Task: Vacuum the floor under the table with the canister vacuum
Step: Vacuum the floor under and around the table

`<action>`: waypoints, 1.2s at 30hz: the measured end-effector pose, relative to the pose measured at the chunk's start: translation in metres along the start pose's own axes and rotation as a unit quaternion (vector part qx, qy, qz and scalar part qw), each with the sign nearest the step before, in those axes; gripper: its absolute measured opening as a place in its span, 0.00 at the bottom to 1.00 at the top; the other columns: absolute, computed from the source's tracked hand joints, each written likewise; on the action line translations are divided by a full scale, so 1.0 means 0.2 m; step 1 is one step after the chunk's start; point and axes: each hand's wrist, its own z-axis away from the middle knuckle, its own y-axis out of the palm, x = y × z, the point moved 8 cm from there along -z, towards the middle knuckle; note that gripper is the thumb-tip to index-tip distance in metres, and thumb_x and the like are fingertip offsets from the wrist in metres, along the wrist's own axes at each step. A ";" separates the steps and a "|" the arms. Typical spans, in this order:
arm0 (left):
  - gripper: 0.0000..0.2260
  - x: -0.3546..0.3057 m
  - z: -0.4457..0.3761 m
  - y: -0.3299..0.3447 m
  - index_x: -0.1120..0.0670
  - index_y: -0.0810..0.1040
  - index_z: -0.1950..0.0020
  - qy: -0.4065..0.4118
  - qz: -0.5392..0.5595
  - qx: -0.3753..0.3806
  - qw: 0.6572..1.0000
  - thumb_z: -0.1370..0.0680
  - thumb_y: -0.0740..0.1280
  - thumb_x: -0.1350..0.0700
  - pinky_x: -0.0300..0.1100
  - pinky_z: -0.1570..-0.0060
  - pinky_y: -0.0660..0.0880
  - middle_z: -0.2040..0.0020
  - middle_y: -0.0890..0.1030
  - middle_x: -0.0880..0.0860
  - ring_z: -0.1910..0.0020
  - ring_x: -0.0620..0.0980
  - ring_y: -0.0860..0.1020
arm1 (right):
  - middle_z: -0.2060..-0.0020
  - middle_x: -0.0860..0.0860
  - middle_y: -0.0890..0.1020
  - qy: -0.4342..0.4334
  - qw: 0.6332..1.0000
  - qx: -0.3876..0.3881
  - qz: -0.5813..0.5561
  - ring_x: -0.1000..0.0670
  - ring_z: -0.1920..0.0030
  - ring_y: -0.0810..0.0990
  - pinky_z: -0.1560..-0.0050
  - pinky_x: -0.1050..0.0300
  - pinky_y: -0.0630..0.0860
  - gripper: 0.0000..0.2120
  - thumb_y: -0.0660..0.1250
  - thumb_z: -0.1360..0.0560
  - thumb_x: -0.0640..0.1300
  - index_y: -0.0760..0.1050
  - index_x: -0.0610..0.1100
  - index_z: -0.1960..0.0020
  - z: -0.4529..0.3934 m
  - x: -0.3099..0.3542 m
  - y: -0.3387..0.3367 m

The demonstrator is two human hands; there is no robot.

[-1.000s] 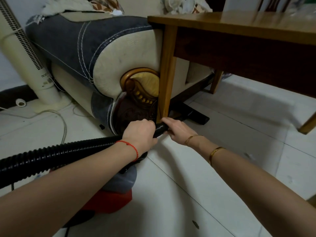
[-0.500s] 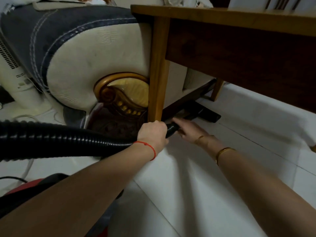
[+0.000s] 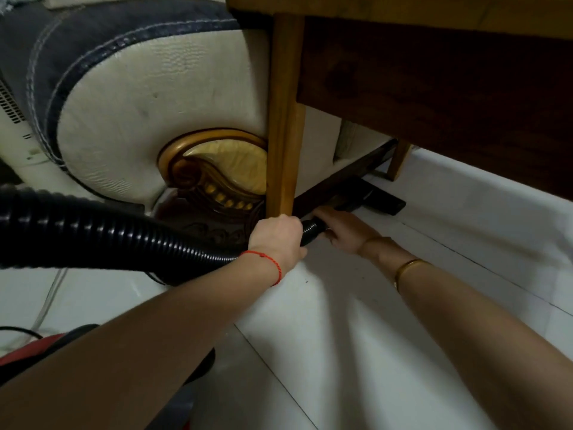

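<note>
White tiled floor (image 3: 356,352) under the brown wooden table (image 3: 434,72), cream-and-navy leather sofa arm (image 3: 148,119) just beside the table's near leg (image 3: 283,119). Red canister vacuum body (image 3: 28,346) at lower left. Ribbed black vacuum hose (image 3: 108,240) runs to the flat black floor nozzle (image 3: 372,197), which lies under the table by the sofa base. Left hand (image 3: 277,240) clenched round the hose end, right hand (image 3: 344,231) grasping the tube ahead of it. Step looks like mid-sweep under the table; next move likely needs strokes across the open tiles, clear of the leg
</note>
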 end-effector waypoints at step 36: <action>0.12 0.31 0.97 -0.37 0.55 0.74 0.46 0.064 -0.064 -0.030 0.995 0.24 0.65 0.49 0.42 0.64 0.68 0.60 0.75 0.51 0.61 0.53 0.77 | 0.54 0.54 0.76 -0.023 0.997 -0.071 0.030 0.56 0.59 0.71 0.57 0.60 0.70 0.10 0.65 0.24 0.43 0.68 0.48 0.46 0.48 1.04 0.00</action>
